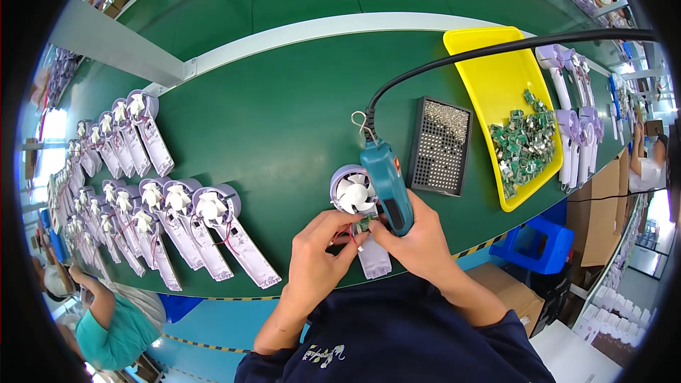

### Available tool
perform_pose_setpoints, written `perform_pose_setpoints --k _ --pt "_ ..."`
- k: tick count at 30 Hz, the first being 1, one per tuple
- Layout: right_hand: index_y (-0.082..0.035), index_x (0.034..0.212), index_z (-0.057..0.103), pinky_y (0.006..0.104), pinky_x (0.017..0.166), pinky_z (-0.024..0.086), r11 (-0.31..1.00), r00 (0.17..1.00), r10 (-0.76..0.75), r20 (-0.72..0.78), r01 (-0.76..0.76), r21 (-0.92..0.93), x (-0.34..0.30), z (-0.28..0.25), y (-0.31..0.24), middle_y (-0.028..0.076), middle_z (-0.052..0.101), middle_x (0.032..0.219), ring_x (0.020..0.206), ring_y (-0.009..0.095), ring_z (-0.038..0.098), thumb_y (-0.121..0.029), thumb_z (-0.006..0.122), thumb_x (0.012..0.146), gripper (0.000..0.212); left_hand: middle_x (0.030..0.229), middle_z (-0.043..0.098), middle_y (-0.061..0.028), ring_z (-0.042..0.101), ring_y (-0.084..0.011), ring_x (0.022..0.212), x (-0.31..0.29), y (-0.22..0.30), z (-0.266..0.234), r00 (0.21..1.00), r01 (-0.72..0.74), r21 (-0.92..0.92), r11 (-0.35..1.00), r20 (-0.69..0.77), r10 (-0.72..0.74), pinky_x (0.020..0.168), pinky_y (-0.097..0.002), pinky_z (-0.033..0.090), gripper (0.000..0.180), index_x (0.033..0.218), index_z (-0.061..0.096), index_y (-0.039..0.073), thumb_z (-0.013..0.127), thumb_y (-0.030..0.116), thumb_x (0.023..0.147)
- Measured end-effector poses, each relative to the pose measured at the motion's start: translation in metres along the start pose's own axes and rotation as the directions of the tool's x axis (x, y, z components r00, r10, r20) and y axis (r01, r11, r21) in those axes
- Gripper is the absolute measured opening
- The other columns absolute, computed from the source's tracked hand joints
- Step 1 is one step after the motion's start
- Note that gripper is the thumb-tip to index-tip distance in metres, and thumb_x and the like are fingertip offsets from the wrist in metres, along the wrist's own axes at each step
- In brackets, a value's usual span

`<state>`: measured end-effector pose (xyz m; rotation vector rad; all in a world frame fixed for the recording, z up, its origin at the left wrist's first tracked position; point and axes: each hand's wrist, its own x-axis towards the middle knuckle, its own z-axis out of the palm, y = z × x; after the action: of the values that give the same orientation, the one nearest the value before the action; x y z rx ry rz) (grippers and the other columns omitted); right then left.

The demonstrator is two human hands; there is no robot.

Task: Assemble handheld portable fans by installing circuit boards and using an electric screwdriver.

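inspecting the green worktop (305, 99) found a lilac-and-white plastic fan body with white blades (355, 193) lying near its front edge, its handle toward the wearer. a small green circuit board (365, 224) with thin red wires (350, 230) was positioned over the upper part of that handle, between both hands. the left hand (319, 250) had its fingertips drawn close together at the wires and the board's left side; which of the two they gripped could not be told. the right hand (418, 245) was closed about the lower end of a teal handheld power tool (387, 184), its thumb reaching the board's right side. a black cord (461, 58) ran from the tool's top. to the right stood a black rectangular tray (436, 190) of silvery screws (443, 117), then a yellow plastic tray (496, 71) bearing heaped green circuit boards (528, 138). similar fan bodies (247, 255) lay in two rows at left.
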<state>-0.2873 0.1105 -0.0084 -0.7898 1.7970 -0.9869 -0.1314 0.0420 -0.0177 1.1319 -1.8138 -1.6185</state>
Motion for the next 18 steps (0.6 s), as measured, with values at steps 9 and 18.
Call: perform_pose_setpoints --k 9,18 --pt "0.0 0.1 0.058 0.0332 0.066 0.052 0.997 0.997 -0.078 -0.024 0.077 -0.01 0.002 0.001 0.004 0.011 0.066 0.078 0.071 0.02 0.067 -0.013 0.073 0.08 0.028 0.102 0.064 -0.0102 0.068 -0.0166 0.085 -0.005 0.004 0.005 1.0 -0.008 0.036 0.999 -0.018 0.008 0.072 -0.0259 0.059 0.03 0.108 0.067 -0.002 0.072 -0.008 0.079" --pt "-0.001 0.106 0.06 0.0287 0.073 0.051 0.984 0.991 -0.076 0.107 0.057 0.168 0.004 -0.009 0.014 0.006 0.066 0.084 0.077 0.012 0.062 -0.009 0.074 0.08 0.032 0.099 0.063 -0.0089 0.068 -0.0151 0.083 -0.001 0.001 0.001 1.0 0.013 -0.01 1.0 -0.005 -0.013 0.071 -0.0251 0.059 0.029 0.107 0.068 -0.003 0.073 -0.008 0.079"
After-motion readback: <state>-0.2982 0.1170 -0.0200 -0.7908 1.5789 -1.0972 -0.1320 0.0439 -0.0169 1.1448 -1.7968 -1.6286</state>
